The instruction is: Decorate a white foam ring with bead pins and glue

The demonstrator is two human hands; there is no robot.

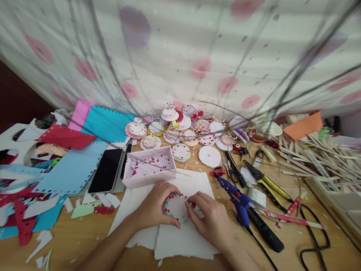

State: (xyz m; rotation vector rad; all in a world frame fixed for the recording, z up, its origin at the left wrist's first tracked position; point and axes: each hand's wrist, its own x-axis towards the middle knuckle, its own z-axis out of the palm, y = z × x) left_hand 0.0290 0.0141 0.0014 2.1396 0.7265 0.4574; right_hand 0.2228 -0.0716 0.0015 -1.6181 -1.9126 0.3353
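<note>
Here, the round beaded disc (pixel 176 209) is held over white paper (pixel 183 244) near the front edge of the surface (pixel 81 233), the left hand (pixel 156 207) with fingers clamped around its left rim, the right hand's (pixel 210 216) pinched together at its right, anything between them hidden.

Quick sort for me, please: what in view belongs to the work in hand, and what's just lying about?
Likely in use:
- beaded disc, held in the left hand, right hand at its rim
- white paper beneath
- bead box
- perhaps the blue glue gun

Seemingly lying about:
- phone
- yellow-handled pliers
- wooden sticks
</note>
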